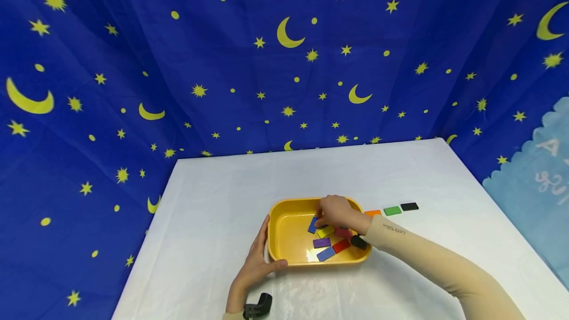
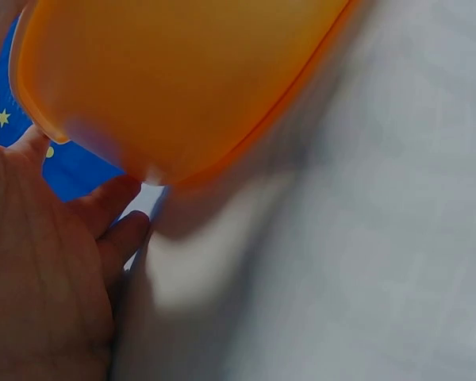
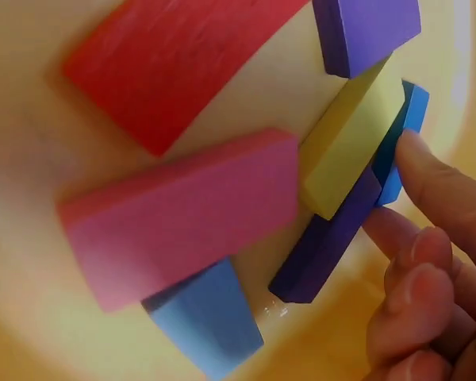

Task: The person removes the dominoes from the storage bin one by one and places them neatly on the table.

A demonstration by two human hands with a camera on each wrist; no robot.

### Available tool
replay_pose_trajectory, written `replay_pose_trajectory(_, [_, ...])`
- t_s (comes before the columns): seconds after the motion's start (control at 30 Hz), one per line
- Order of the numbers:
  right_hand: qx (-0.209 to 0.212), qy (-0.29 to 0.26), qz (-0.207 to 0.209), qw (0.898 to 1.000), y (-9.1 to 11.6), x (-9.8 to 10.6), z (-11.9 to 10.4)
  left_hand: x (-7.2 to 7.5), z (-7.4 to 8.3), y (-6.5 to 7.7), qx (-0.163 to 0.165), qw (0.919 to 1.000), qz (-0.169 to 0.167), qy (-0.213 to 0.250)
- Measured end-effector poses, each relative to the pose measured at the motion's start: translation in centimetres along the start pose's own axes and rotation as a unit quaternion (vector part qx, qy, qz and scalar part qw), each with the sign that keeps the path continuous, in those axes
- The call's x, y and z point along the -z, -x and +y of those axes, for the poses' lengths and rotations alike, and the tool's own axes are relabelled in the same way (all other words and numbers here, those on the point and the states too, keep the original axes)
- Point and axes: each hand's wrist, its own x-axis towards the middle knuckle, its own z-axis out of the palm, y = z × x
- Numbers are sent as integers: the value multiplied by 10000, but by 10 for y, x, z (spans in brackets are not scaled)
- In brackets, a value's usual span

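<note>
A yellow plastic tub (image 1: 291, 259) stands on the table with several coloured blocks in it. My left hand (image 1: 255, 263) lies around its front left corner, fingers extended along the left wall and thumb at the front rim. Inside the tub, my right hand (image 1: 335, 210) pinches a blue block (image 3: 410, 111) between thumb and index finger. Beside that block are a yellow block (image 3: 353, 139) and a dark purple block (image 3: 325, 250). A pink block (image 3: 182, 218), a red block (image 3: 182, 63), a violet block (image 3: 373, 32) and a light blue block (image 3: 210, 317) lie nearby.
On the white table (image 1: 213, 196), right of the tub, an orange block (image 1: 372, 213), a green block (image 1: 392, 211) and a black block (image 1: 409, 206) form a row. A blue curtain (image 1: 249, 63) with moons and stars hangs behind.
</note>
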Motion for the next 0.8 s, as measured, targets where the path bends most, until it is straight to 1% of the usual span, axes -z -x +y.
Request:
replay_pose_trajectory(0.1, [-181, -112, 19, 9998, 1, -3, -2, 0, 1, 0, 10, 10000, 37, -11])
replay_pose_trajectory(0.17, [-177, -217, -64, 9996, 2, -3, -4, 0, 1, 0, 14, 10000, 60, -17])
replay_pose_trajectory(0.33, [73, -464, -237, 9986, 3, -2, -6, -1, 2, 0, -50, 10000, 77, -34])
replay_pose_trajectory(0.47, [324, -605, -353, 9970, 0, -2, -3, -2, 2, 0, -82, 9999, 78, -34])
replay_pose_trajectory(0.67, [825, -677, -710, 9917, -4, -4, 3, -1, 4, 1, 81, 9999, 98, -25])
replay_pose_trajectory(0.8, [840, -842, -858, 9892, -5, -4, 3, -1, 3, 0, 154, 9999, 60, -27])
